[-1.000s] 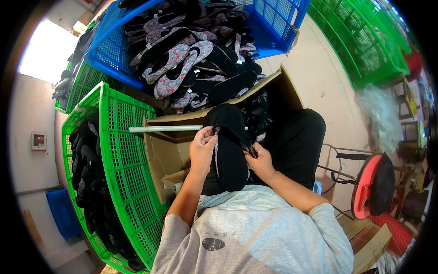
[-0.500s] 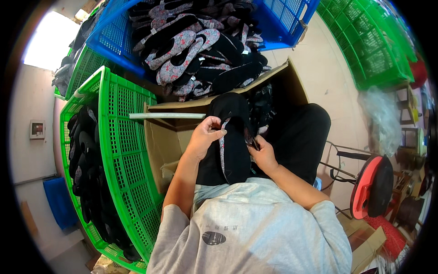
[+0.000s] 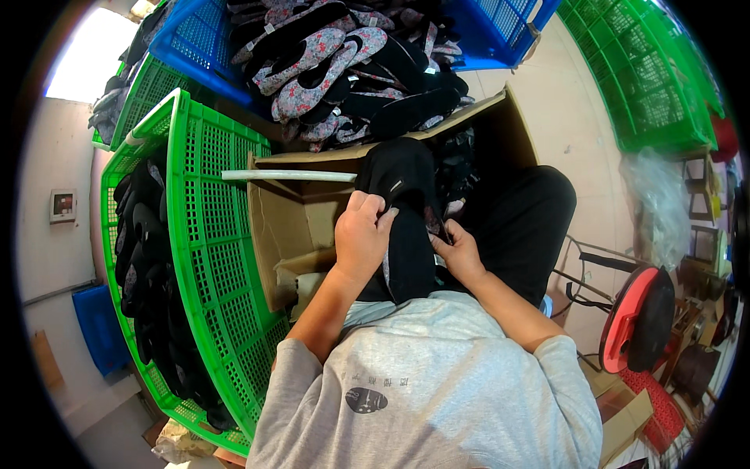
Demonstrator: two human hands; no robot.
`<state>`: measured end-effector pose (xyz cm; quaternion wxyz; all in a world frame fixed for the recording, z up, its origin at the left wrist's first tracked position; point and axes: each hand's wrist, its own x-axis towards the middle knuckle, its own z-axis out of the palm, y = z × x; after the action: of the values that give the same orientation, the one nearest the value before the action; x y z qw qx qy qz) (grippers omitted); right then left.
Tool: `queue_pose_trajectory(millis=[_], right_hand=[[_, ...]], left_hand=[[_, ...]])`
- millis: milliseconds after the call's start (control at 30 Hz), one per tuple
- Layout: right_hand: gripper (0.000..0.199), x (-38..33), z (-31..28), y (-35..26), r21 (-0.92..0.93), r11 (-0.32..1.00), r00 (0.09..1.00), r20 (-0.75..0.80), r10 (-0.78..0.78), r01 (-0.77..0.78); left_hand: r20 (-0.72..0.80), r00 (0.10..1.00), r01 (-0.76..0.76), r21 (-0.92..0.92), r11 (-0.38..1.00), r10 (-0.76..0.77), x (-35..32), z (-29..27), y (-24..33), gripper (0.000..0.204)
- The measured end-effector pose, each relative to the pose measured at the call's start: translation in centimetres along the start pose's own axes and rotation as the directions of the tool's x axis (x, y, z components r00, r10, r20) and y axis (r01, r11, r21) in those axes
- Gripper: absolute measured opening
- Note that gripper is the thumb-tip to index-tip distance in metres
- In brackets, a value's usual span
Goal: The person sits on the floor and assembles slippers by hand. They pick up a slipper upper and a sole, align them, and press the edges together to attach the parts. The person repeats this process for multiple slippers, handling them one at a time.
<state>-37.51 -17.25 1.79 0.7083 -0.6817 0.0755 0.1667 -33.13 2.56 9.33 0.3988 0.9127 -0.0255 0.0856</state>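
Note:
A black cloth slipper (image 3: 411,258) with flowered lining at its edge rests over my lap, against black trousers that make its outline hard to follow. My left hand (image 3: 361,234) pinches its left edge, fingers curled and thumb toward the opening. On the opposite edge, my right hand (image 3: 461,254) grips the cloth between thumb and fingers. A small pale tag shows inside the slipper's upper end. Just beyond my knees, several flowered and black slippers (image 3: 312,86) lie heaped up.
The heap is at a blue crate (image 3: 199,66). An open cardboard box (image 3: 269,227) stands below it, with a pale rod (image 3: 289,176) across. To the left, a green crate (image 3: 226,234) holds black pieces. A red-and-black round stool (image 3: 633,320) is at right, with green crates (image 3: 633,86) behind.
My left hand has curled over the slipper's left edge, hiding most of the flowered strip seen before. The right hand keeps its grip on the other edge. The view has shifted slightly.

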Motion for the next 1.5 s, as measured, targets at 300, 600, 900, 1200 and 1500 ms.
queue_pose_trajectory(millis=[300, 600, 900, 1200, 1500], right_hand=[[0.01, 0.4, -0.2, -0.6, 0.282, 0.959, 0.996, -0.084, -0.002, 0.025], [0.009, -2.2, -3.8, -3.5, 0.453, 0.892, 0.966, -0.235, 0.11, 0.009], [0.006, -0.1, -4.3, -6.9, 0.165, 0.982, 0.994, 0.043, -0.104, 0.095], [0.007, 0.5, -3.6, -5.2, 0.082, 0.996, 0.964, 0.264, 0.01, -0.033], [0.013, 0.9, -3.4, -5.9, -0.053, 0.999, 0.954, 0.299, 0.015, 0.001]], left_hand=[[0.544, 0.787, 0.567, -0.455, 0.686, -0.29, -2.2, -0.6, -0.1, 0.056], [0.692, 0.685, 0.653, -0.444, 0.614, -0.228, 4.2, -5.2, -1.6, 0.048], [0.895, 0.392, -0.268, -0.111, 0.957, 0.214, 6.5, -2.4, 3.1, 0.043], [0.781, 0.621, 0.061, -0.135, 0.989, 0.069, 6.8, -8.0, -0.5, 0.057], [0.573, 0.819, 0.093, -0.18, 0.979, 0.027, 2.9, -5.9, -2.2, 0.027]])
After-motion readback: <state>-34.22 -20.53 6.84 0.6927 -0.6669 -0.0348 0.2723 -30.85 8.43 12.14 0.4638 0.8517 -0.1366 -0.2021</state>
